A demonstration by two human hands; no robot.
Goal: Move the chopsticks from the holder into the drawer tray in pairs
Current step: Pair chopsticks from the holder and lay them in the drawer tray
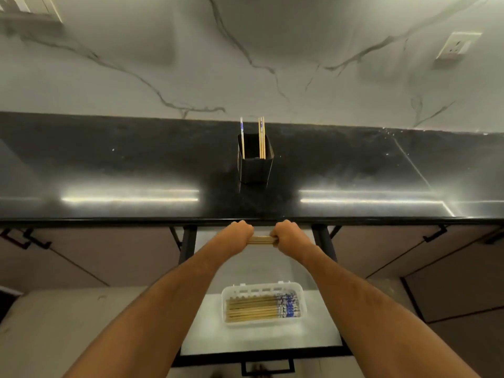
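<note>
A black square holder (255,162) stands on the dark counter with a few wooden chopsticks (261,137) upright in it, blue-patterned at the top. Just below the counter's front edge, above the open drawer, my left hand (240,231) and my right hand (286,231) each grip one end of a level bundle of wooden chopsticks (261,239). How many sticks are in the bundle I cannot tell. Lower in the drawer lies a white plastic tray (261,287) holding several chopsticks side by side, their blue-patterned ends to the right.
The black counter (136,165) runs the full width, backed by a white marbled wall with a socket (454,46) at the upper right. The pulled-out drawer (207,336) has a pale floor and a black handle at its front. Closed cabinet doors flank it.
</note>
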